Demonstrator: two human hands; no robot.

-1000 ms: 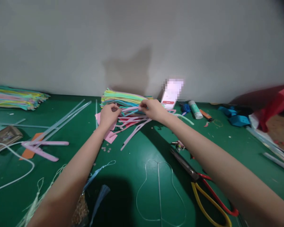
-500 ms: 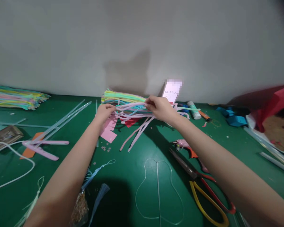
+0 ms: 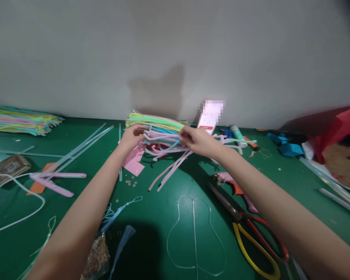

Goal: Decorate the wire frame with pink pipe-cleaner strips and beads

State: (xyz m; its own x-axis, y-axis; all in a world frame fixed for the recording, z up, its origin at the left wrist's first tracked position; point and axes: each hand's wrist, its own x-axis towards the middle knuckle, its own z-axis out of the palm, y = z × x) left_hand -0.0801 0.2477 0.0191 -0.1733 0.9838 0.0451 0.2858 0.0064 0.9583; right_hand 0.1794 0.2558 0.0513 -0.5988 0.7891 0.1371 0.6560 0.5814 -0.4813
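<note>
While pale pink stems [image 3: 163, 135] are grasped by the right hand [image 3: 197, 140], the left hand [image 3: 130, 138] is set at their ends.
They are held before a multicoloured bundle [image 3: 157, 119] on the bench [image 3: 151, 206]; the left hand's grip cannot be told.

Loose stems [image 3: 163, 134] stretch from my left hand [image 3: 132, 137] past my right hand [image 3: 195, 139] at center frame, before a stem bundle [image 3: 154, 118] and a phone [image 3: 211, 116]. Scissors [image 3: 238, 215] lie lower right, beside a wire outline [image 3: 195, 233]; another bundle [image 3: 20, 121] sits far left.
</note>
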